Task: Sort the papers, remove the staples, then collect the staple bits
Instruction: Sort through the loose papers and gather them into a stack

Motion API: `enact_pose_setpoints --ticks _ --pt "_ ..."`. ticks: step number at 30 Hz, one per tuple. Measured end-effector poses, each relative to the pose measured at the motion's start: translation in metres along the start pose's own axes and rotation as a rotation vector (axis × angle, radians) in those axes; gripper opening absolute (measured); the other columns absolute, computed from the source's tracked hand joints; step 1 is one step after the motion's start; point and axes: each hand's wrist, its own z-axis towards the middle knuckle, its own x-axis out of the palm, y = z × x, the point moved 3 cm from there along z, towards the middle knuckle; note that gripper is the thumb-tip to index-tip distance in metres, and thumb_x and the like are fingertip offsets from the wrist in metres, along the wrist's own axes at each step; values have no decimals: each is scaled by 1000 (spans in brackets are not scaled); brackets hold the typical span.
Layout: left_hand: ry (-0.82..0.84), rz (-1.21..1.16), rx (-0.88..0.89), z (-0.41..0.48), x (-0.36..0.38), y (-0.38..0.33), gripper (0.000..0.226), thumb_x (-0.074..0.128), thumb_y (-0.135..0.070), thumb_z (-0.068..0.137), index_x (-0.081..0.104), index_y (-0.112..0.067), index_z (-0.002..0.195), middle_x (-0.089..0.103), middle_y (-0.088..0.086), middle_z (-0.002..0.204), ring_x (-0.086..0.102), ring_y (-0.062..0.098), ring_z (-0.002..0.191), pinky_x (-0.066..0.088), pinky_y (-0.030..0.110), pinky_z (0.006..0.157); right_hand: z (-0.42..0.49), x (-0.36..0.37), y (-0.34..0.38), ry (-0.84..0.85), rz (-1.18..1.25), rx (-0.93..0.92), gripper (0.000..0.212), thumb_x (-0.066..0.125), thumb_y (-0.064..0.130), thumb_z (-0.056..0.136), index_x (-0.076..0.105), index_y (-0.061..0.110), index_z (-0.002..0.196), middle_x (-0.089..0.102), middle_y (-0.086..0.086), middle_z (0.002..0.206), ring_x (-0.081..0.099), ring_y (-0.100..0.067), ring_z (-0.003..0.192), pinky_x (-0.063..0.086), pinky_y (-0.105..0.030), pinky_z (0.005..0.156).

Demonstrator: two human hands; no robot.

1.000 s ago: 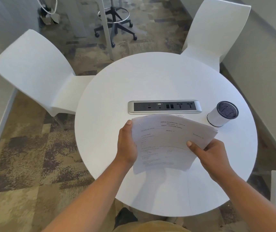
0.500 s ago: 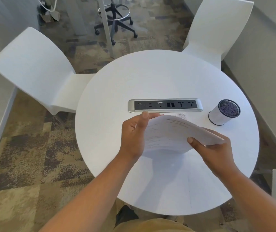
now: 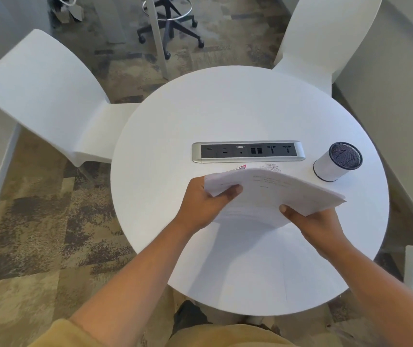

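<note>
Stack of papers [image 3: 270,194] held over the table [image 3: 225,108] near its middle, bowed into a hump, printed side up; cannot tell if its near edge touches the top. Left hand [image 3: 208,204] pinches the stack's left end, thumb on top. Right hand [image 3: 318,221] pinches the near right edge, thumb on top too. Just beyond the stack, on the table: small heap of staple bits [image 3: 272,167] and a pink-tipped item [image 3: 241,167], too small to identify. Behind those, a socket panel [image 3: 248,151]. To the right, apart from the papers, a white cup [image 3: 335,162] lined with dark mesh
</note>
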Motion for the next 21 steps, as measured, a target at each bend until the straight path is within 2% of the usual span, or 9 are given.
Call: enact_pose_setpoints --ticks 3,5,8,10,13,15,17,18,21 --pt "-12 -12 23 -2 0 4 30 78 -9 85 73 -38 91 74 -26 81 69 -3 78 53 18 74 -2 2 2 -19 36 -32 52 73 0 81 68 48 101 74 15 108 67 -9 105 57 -34 90" --pt "-42 -32 38 -3 -2 6 31 77 -8 85 73 -37 90 74 -28 81 70 -3 80 53 19 76 -1 3 -1 -27 62 -47 47 73 4 81 66 44 104 73 14 109 67 -10 106 57 -28 86" --pt "-45 -22 -38 0 -3 16 34 76 -11 87 71 -45 89 74 -28 82 70 -4 83 58 28 83 0 10 -11 -29 73 -3 44 74 7 81 66 41 108 73 9 111 67 -14 108 55 -35 89" --pt "-45 -7 -80 2 -6 24 31 77 -14 87 73 -45 82 74 -24 81 69 0 79 59 35 83 1 12 -15 -50 39 9 38 75 11 81 69 39 106 74 6 111 67 -18 108 54 -41 91" --pt "-106 -1 30 -1 -16 20 25 76 -11 87 78 -36 87 73 -17 82 66 7 79 57 38 81 -2 17 0 -92 80 -46 29 74 25 74 74 43 97 75 14 104 67 -17 107 55 -32 88" --pt "-86 -27 131 -6 -19 12 29 75 -7 87 76 -34 95 73 -23 84 68 3 81 57 30 78 -5 20 14 -90 124 -154 36 69 17 77 72 43 102 74 15 106 66 -15 108 54 -29 89" --pt "-53 -31 155 -9 -19 13 40 76 -5 85 76 -42 101 73 -32 87 70 -4 86 57 20 80 -7 22 16 -94 102 -196 40 67 14 79 70 45 104 74 16 106 66 -14 108 53 -31 89" --pt "-47 -40 120 -8 -18 18 43 77 -6 85 76 -47 99 73 -33 89 70 -4 88 56 20 83 -6 23 11 -95 79 -172 39 68 16 78 70 45 104 74 15 105 66 -16 108 53 -34 90" --pt "-22 -53 -35 -2 -19 39 51 76 -12 87 71 -62 91 73 -30 91 71 1 91 59 33 87 -2 27 -15 -102 29 -42 32 72 20 78 73 43 100 75 11 105 68 -20 106 53 -44 91"
